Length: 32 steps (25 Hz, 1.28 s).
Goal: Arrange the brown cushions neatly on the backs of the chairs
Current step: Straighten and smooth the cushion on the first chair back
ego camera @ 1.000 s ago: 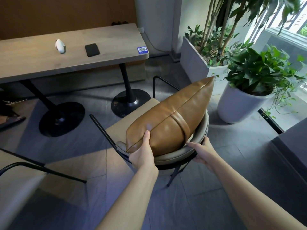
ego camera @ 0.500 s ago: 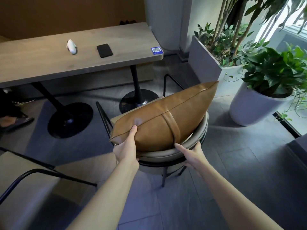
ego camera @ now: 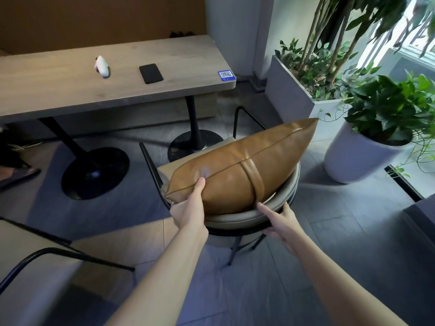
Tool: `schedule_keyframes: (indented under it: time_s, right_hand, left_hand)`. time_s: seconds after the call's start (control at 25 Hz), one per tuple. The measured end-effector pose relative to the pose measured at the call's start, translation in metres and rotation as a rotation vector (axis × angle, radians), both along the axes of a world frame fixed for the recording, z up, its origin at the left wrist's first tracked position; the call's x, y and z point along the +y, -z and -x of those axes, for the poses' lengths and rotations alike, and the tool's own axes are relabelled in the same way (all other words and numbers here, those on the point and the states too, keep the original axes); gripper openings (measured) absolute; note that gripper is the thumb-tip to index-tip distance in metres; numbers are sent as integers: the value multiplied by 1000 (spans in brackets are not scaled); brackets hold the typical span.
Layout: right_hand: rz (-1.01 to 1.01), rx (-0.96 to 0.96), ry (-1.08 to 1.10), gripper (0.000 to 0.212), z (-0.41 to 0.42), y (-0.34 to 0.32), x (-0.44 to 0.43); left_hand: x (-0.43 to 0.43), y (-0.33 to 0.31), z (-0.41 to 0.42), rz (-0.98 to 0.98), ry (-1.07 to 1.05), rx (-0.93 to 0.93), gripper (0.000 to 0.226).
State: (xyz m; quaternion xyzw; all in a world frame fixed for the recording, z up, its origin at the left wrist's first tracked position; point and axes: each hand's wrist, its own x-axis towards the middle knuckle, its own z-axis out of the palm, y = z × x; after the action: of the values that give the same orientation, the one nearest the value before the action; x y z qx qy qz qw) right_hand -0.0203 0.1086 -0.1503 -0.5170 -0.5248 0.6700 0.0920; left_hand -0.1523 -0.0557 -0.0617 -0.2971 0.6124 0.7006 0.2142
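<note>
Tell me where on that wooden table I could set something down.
Wooden table: bare at the left, before the white device; a narrow strip between it and the black phone; a patch between phone and QR sticker. Front edge is bare.

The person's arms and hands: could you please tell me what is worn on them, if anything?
Nothing is worn that shows. Both forearms are bare up to the frame's lower edge, with no sleeves, gloves, watch or bracelet. The left hand and the right hand show no rings on the visible fingers.

Brown cushion (ego camera: 237,170) now flatter along chair back (ego camera: 237,218), shifted leftward.
</note>
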Motion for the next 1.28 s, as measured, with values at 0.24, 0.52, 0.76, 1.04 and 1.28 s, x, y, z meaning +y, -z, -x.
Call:
schedule_keyframes:
  time_s: [0.24,0.52,0.76,1.04,1.28]
  right_hand:
    - [-51,-39,-48,148,37,11,-19]
    - [-116,-143,-113,142,92,16,-40]
    - [-155,-190,-167,123,137,14,-57]
    - [-169,-198,-172,107,194,6,-72]
    - [-106,-222,-167,145,221,2,-88]
  left_hand:
    - [-9,-3,41,31,-60,25,91]
    - [-18,-3,96,34,-101,30,99]
    - [-29,-3,146,19,-92,37,103]
    - [-38,-5,214,22,2,79,69]
    - [-61,0,226,-137,-5,89,67]
